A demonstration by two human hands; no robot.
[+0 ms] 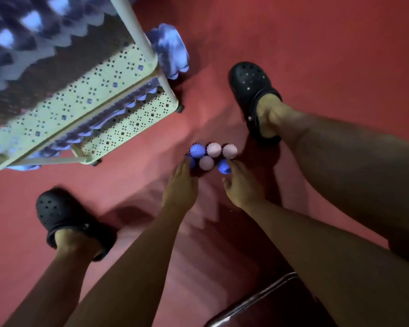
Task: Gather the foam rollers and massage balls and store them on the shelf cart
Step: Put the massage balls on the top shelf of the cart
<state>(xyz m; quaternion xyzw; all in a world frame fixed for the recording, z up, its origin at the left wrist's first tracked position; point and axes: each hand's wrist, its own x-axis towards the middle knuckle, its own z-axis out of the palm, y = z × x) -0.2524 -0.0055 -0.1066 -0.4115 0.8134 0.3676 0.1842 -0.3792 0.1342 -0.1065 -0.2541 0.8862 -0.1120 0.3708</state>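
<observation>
balls: cluster of small spiky rubber massage balls (210,155) on the red floor (316,43), between the person's feet, just near-right of the cart. 3 pale pink, approx 3 blue; far-left blue one mostly hidden by fingers.
left hand (180,187): fingers straight, tips touching the left blue ball (192,161); no grip closed yet.
right hand (242,187): fingers touch the right blue ball (223,166), look lightly curved over it; whether it's pinched, cannot tell (blur).
handling: prob. light, springy, nubs give good friction, not fragile. Round, so they'll roll off if nudged. Best to cup from both sides & scoop the group, or palm 2–3 per hand.
cart: cream perforated metal shelf cart (85,90) far left, on castors; tiers already hold blue-white ridged foam rollers (33,38), another blue-white roller (169,51) sits just behind it.
risk: overfilled palms drop balls; perforated tray has a rim, so should keep them in.
other: black clogs (250,88) on both feet; chrome tube (257,296) near right.
</observation>
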